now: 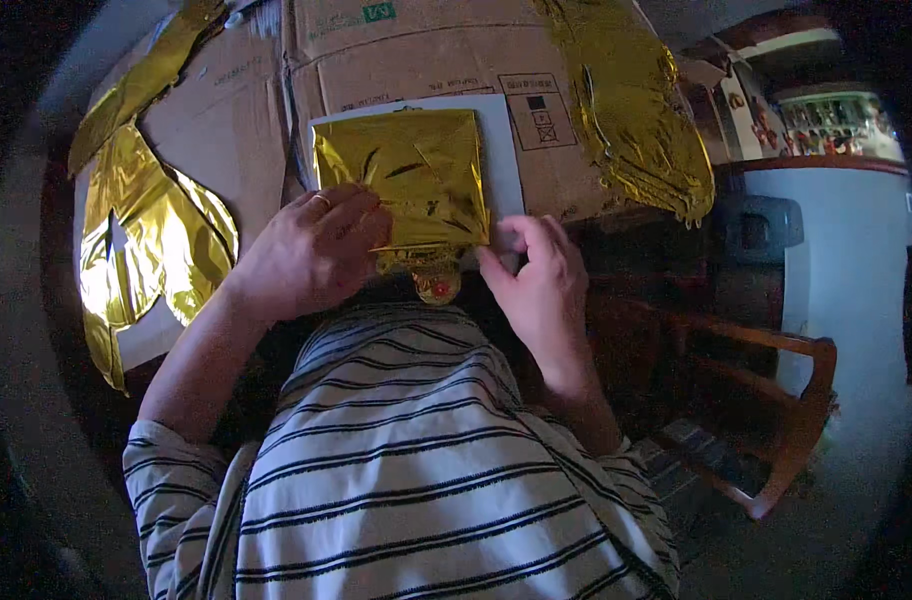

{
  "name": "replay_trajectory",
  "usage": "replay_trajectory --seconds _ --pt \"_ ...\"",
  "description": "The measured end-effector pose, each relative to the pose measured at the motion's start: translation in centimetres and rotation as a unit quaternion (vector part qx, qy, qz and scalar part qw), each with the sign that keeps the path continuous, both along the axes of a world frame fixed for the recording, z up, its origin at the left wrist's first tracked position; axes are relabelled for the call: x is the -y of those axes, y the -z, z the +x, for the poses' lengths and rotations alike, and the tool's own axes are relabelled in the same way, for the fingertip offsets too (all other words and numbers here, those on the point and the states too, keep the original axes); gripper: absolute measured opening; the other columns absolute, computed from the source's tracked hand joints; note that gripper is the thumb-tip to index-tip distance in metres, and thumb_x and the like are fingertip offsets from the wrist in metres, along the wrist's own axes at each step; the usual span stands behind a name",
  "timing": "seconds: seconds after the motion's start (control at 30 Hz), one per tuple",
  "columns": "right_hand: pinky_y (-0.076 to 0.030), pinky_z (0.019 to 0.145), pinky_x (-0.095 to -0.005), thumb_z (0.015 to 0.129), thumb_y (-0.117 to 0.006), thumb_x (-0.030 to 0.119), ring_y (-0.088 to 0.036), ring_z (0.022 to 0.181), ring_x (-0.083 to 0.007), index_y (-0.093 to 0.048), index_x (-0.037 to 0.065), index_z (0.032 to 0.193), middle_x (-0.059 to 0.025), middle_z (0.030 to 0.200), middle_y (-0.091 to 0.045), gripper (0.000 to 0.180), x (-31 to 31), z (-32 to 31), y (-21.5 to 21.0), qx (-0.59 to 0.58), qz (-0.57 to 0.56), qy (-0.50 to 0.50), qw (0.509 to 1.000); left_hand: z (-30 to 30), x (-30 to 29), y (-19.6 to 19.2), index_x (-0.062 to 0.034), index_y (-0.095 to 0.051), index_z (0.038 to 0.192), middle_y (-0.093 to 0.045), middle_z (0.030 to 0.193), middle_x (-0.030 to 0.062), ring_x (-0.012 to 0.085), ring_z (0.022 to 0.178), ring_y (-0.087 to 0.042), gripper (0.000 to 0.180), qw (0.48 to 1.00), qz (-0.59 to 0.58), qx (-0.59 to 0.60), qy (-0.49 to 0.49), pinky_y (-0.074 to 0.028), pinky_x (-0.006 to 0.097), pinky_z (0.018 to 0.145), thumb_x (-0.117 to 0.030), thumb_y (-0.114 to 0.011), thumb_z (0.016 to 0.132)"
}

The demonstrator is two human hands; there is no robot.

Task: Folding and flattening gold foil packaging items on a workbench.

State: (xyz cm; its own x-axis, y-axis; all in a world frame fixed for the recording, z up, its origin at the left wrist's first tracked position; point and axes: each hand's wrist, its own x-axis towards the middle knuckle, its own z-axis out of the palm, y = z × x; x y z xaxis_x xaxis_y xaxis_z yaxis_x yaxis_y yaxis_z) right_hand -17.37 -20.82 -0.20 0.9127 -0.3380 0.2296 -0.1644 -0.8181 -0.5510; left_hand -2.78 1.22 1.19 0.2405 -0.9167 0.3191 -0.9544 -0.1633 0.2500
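While my left hand presses flat on the folded gold foil balloon, my right hand pinches its corner — mid-fold, I judge; next needs 1 firm crease.

A room in a home, dimly lit and used as a makeshift craft spot. Flattened brown cardboard boxes cover a dark wooden table as a work surface, with deflated gold foil balloons spread across them. A wooden chair with a curved arm stands at the right on a dark floor. Beyond it, a pale wall rises to a wooden shelf crowded with small colourful keepsakes, too blurred to identify.
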Motion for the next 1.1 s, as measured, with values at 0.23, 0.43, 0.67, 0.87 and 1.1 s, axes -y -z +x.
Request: replay_trajectory --seconds 0.23,0.43,0.67,0.87,1.1 --pt "-0.047 0.071 -0.0387 0.074 -0.079 0.01 -0.062 0.076 -0.0245 -0.062 0.007 0.095 -0.0063 0.083 -0.06 0.027 -0.3 0.3 0.8 0.014 0.006 -0.003 1.0 -1.5 0.5 0.0 -0.001 -0.059 0.12 -0.063 0.106 0.0152 0.0313 0.103 -0.065 0.04 0.997 0.027 0.053 -0.048 -0.055 0.041 0.086 -0.01 -0.065 0.081" --pt "-0.047 0.069 -0.0379 0.074 -0.079 0.007 -0.062 0.073 -0.0232 -0.064 0.007 0.092 -0.0053 0.083 -0.061 0.023 -0.1 -0.1 1.1 0.068 0.03 -0.002 0.997 -1.5 0.2 0.9 -0.0004 -0.057 0.119 -0.062 0.112 0.0158 0.0327 0.105 -0.064 0.041 0.998 0.003 0.045 -0.05 -0.055 0.042 0.087 -0.01 -0.067 0.08" --pt "-0.05 0.063 -0.0325 0.079 -0.076 0.005 -0.063 0.07 -0.0207 -0.066 0.001 0.096 -0.0087 0.084 -0.063 0.02 1.1 -0.5 1.2 0.076 0.093 0.005 0.993 -0.3 -0.5 1.1 -0.0009 -0.06 0.114 -0.067 0.11 0.0172 0.033 0.1 -0.068 0.033 0.997 -0.069 -0.007 -0.046 -0.056 0.041 0.087 -0.005 -0.068 0.083" --pt "-0.049 0.061 -0.0281 0.087 -0.071 0.006 -0.063 0.07 -0.0157 -0.068 0.0 0.099 -0.008 0.087 -0.067 0.014 1.8 -0.3 0.2 0.065 0.114 -0.01 0.991 0.0 -0.8 0.7 -0.0019 -0.061 0.116 -0.069 0.107 0.0174 0.0339 0.095 -0.069 0.033 0.985 -0.084 -0.106 -0.108 -0.057 0.041 0.084 -0.001 -0.066 0.084" --pt "-0.053 0.062 -0.0231 0.099 -0.061 0.027 -0.064 0.065 -0.011 -0.068 0.0 0.105 -0.0071 0.091 -0.071 0.028 3.9 1.1 -1.9 -0.111 0.514 0.034 0.85 0.1 -0.7 0.9 -0.0004 -0.06 0.116 -0.069 0.107 0.0164 0.0322 0.097 -0.069 0.034 0.992 -0.102 -0.022 -0.078 -0.057 0.04 0.083 0.0 -0.066 0.083"
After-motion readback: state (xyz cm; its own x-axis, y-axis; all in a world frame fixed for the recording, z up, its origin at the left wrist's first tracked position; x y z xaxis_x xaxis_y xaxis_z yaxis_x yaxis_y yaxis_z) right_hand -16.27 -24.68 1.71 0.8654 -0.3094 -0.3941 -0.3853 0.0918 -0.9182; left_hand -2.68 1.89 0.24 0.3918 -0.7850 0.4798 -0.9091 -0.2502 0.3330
